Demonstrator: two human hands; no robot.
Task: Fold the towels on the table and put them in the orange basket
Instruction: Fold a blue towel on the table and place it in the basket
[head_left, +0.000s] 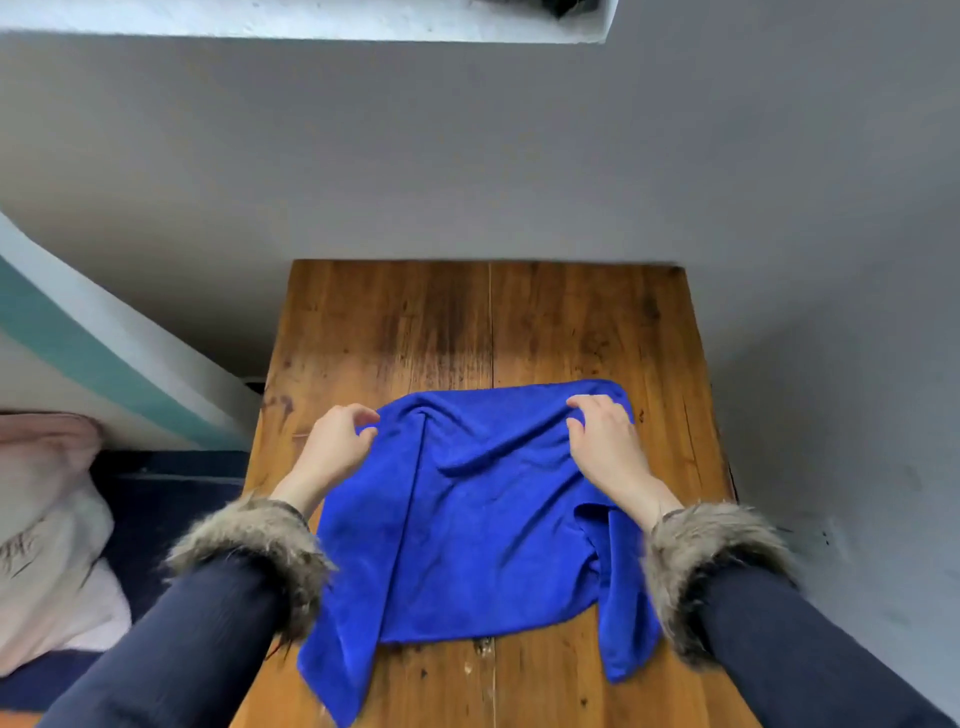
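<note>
A blue towel (478, 519) lies rumpled on the wooden table (467, 322), its near corners trailing toward me. My left hand (335, 444) pinches the towel's far left corner between thumb and fingers. On the far right edge, my right hand (605, 439) grips a fold of the cloth. Both wrists wear fur-trimmed dark sleeves. No orange basket is in view.
The table's far edge meets a grey wall (519, 156), which also runs along its right side. To the left, below table height, a pale pink and white bundle of cloth (47, 530) rests on a dark blue surface (166, 499).
</note>
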